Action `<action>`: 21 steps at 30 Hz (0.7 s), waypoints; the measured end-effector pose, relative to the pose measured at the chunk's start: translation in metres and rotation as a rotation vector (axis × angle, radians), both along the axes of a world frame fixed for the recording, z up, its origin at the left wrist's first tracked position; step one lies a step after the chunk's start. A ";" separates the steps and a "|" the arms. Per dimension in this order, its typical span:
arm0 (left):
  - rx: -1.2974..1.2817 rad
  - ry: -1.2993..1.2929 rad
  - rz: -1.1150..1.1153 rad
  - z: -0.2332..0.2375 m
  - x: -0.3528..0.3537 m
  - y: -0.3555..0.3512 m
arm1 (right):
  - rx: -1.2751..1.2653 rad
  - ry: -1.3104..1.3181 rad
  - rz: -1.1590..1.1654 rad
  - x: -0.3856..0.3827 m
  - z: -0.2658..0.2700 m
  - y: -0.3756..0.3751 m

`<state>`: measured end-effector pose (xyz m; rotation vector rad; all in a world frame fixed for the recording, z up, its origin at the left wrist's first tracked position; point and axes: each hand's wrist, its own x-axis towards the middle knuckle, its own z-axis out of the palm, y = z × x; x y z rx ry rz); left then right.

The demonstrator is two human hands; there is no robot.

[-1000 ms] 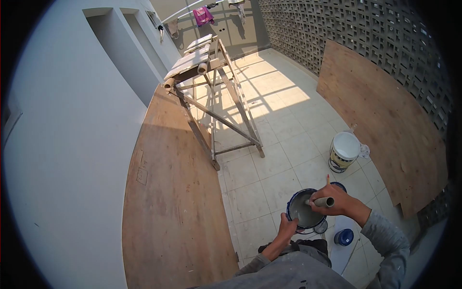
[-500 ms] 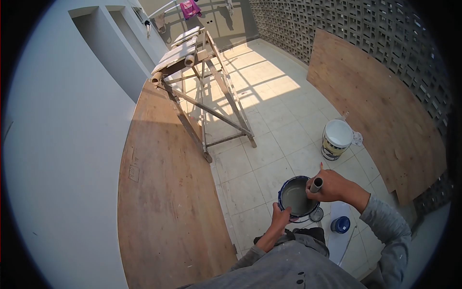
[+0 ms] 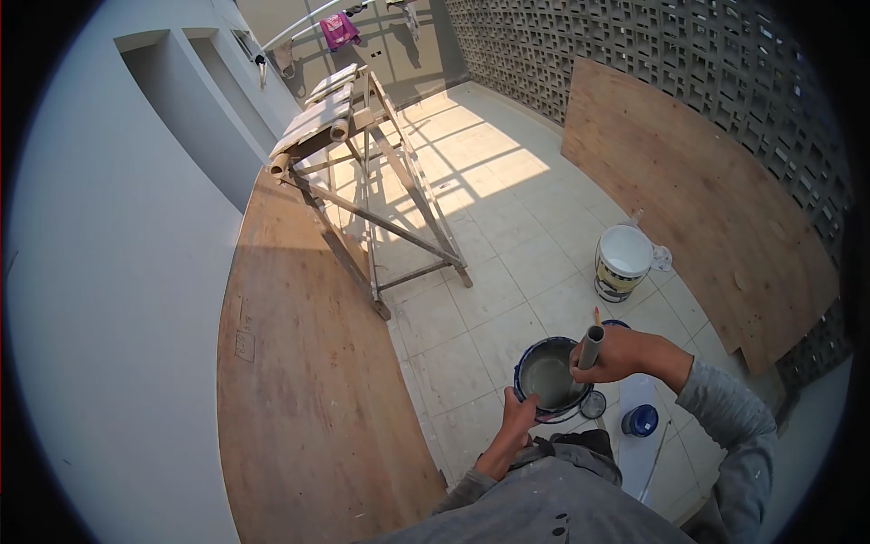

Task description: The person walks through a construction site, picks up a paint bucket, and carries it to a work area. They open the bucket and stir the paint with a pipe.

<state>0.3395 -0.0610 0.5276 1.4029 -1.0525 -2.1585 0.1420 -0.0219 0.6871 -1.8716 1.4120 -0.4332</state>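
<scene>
A dark-blue-rimmed bucket point(image 3: 520, 370) with grey paint point(image 3: 547, 374) inside is in front of my body, tilted towards me. My left hand point(image 3: 515, 422) is closed on its near left rim, thumb over the edge. My right hand point(image 3: 629, 354) is wrapped round a grey hollow tube point(image 3: 591, 343), held over the bucket's right side. The tube's open upper end shows; its lower end is hidden by my hand and the bucket. Part of a blue rim point(image 3: 616, 324) shows behind my right hand. A small round container point(image 3: 593, 404) sits close to the bucket's lower right.
A closed blue can point(image 3: 641, 421) stands on a white board point(image 3: 637, 392) to my right. Beyond is a white-lidded bucket point(image 3: 625, 250). A wooden trestle point(image 3: 412, 245) stands ahead. Plywood sheets lie at left point(image 3: 308, 363) and lean right point(image 3: 689, 199) against a perforated wall point(image 3: 625, 54).
The view has shifted slightly, so the surroundings sit further left. My right hand has lifted the tube a little, and more of its length shows. My left hand keeps its hold on the rim.
</scene>
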 end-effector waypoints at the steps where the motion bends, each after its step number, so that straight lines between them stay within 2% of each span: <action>1: -0.005 0.000 0.000 -0.001 -0.001 0.003 | 0.002 0.221 -0.040 0.010 0.010 -0.002; 2: -0.018 0.007 0.001 -0.001 -0.005 0.005 | 0.001 0.443 -0.085 0.016 0.016 -0.005; 3: -0.031 0.012 0.005 -0.001 -0.005 0.004 | -0.008 0.443 -0.089 0.014 0.008 -0.005; 5: -0.034 0.030 0.009 -0.002 -0.004 -0.002 | -0.158 -0.063 -0.052 0.004 -0.013 -0.004; 6: -0.029 0.042 0.009 -0.002 -0.002 -0.004 | -0.164 -0.064 -0.037 -0.001 -0.011 -0.005; 8: -0.027 0.040 0.027 -0.003 0.000 0.000 | 0.038 0.084 -0.043 -0.004 0.004 -0.007; 9: -0.018 0.041 0.026 -0.003 0.000 0.002 | 0.030 0.085 -0.038 0.000 0.004 -0.010; 11: -0.028 0.042 0.017 -0.002 0.000 0.000 | -0.113 0.319 -0.071 0.008 0.003 -0.012; 12: -0.027 0.046 0.014 -0.002 -0.003 0.001 | -0.115 0.326 -0.072 0.005 -0.001 -0.011; 14: -0.017 0.039 0.016 -0.002 -0.003 -0.004 | -0.095 -0.148 -0.027 -0.001 -0.012 -0.009; 15: -0.018 0.019 0.009 -0.001 0.001 -0.006 | -0.094 -0.152 -0.018 -0.001 -0.009 -0.011; 17: -0.024 0.007 0.027 -0.004 0.001 0.000 | 0.002 0.193 -0.046 -0.002 0.002 -0.014; 21: -0.043 0.029 0.041 0.002 0.001 -0.002 | -0.111 0.197 -0.056 0.004 0.004 -0.017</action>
